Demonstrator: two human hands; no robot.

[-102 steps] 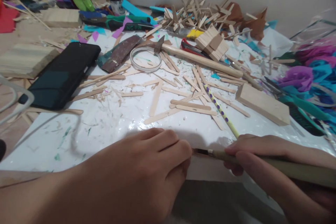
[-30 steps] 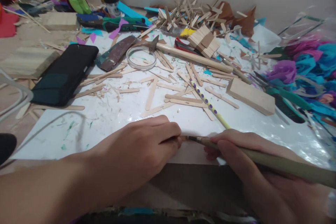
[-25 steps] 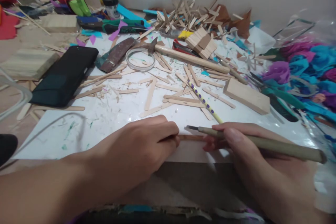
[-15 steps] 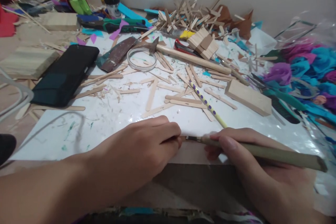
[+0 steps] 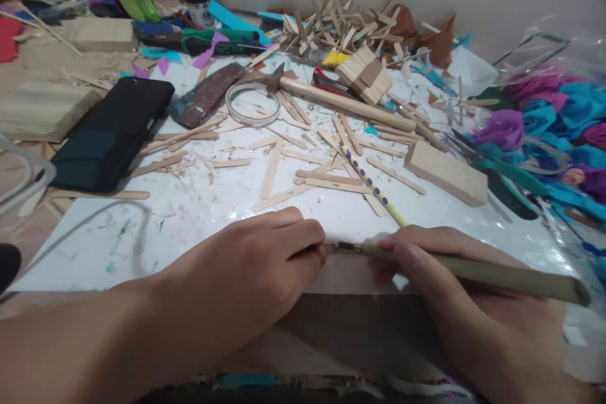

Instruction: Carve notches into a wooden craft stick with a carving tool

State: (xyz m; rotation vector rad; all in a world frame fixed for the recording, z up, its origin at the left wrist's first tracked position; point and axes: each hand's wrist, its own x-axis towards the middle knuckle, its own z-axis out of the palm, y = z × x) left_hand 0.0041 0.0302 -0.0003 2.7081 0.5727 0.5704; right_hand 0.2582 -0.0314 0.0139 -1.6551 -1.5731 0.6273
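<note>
At the near edge of the white sheet, my left hand (image 5: 265, 265) is closed in a pinch. A short end of a thin wooden stick (image 5: 332, 246) seems to show at its fingertips; the rest is hidden. My right hand (image 5: 454, 303) is wrapped round the long wooden handle of a carving knife (image 5: 516, 279). Its short dark blade points left and meets the stick close to my left fingertips. Just beyond the right hand lies a yellow pencil with purple dots (image 5: 369, 183). Loose craft sticks (image 5: 331, 184) are scattered on the sheet beyond both hands.
A black phone (image 5: 113, 132) lies at the left. Farther back are a hammer (image 5: 345, 101), a roll of tape (image 5: 253, 115) and a pile of sticks (image 5: 341, 25). To the right are a wooden block (image 5: 445, 172), green-handled pliers (image 5: 509, 186) and paper flowers (image 5: 540, 113).
The knife's blade and handle have shifted slightly in my right hand, and the blade looks darker. My left hand keeps its pinch. The whole view has moved a little.
</note>
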